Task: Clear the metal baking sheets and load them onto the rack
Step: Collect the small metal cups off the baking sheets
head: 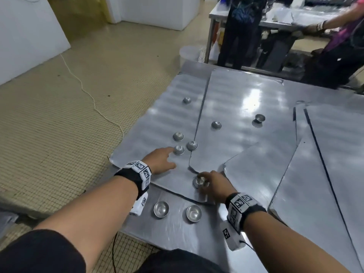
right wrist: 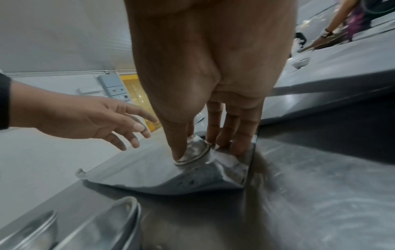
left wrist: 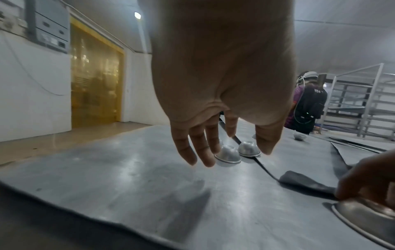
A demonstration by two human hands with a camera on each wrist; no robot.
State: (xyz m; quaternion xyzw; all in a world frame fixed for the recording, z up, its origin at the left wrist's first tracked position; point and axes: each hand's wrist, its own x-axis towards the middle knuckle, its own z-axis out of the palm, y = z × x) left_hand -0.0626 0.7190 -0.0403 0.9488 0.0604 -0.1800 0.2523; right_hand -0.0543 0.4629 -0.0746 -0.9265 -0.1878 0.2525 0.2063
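Several flat metal baking sheets overlap on the steel table [head: 177, 237]: a left sheet [head: 157, 119], a middle sheet [head: 246, 103] and more on the right [head: 334, 154]. Small inverted metal cups are scattered on them. My left hand [head: 171, 156] is open above the left sheet, with its fingertips [left wrist: 205, 160] at one inverted cup [head: 178, 150] [left wrist: 227, 156]. My right hand [head: 204, 181] [right wrist: 200, 150] pinches another inverted cup [head: 200, 181] [right wrist: 195, 149] between thumb and fingers at the left sheet's near corner [right wrist: 235, 175]. A metal rack [left wrist: 363, 101] stands far right in the left wrist view.
Two upright cups [head: 161, 209] [head: 194, 213] sit on the bare table by my wrists. Another upright cup [head: 260, 118] stands on the middle sheet. Two people stand at a second table [head: 285, 20] behind. A white cord [head: 88, 91] crosses the tiled floor on the left.
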